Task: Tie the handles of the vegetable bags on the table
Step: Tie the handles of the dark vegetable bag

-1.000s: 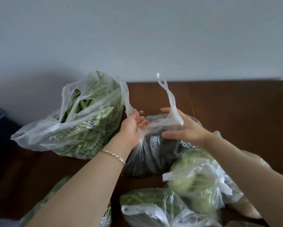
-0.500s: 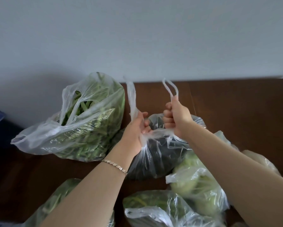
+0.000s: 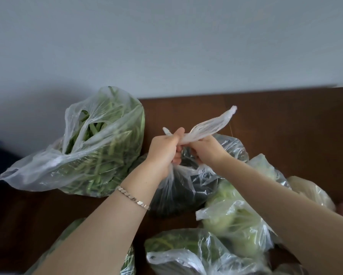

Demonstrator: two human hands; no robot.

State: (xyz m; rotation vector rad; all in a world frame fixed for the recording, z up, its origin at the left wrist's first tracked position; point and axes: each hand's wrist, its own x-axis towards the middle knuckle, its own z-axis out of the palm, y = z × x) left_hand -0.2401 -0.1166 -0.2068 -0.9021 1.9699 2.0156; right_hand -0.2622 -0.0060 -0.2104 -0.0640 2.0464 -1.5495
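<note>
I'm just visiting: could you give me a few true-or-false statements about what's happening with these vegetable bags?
1. The left hand and right hand both grip handles of the clear plastic bag of dark vegetables. True.
2. The clear plastic bag of long green beans is knotted shut. False: its mouth gapes open.
3. The silver chain bracelet sits on the right wrist. False: it circles the left wrist.
4. The bags lie on a dark brown wooden table. True.

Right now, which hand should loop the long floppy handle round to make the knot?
Probably the right hand: it holds the long handle, whose free end points its way. The left hand grips the bunched neck of the dark bag, with the short handle poking out above.
</note>
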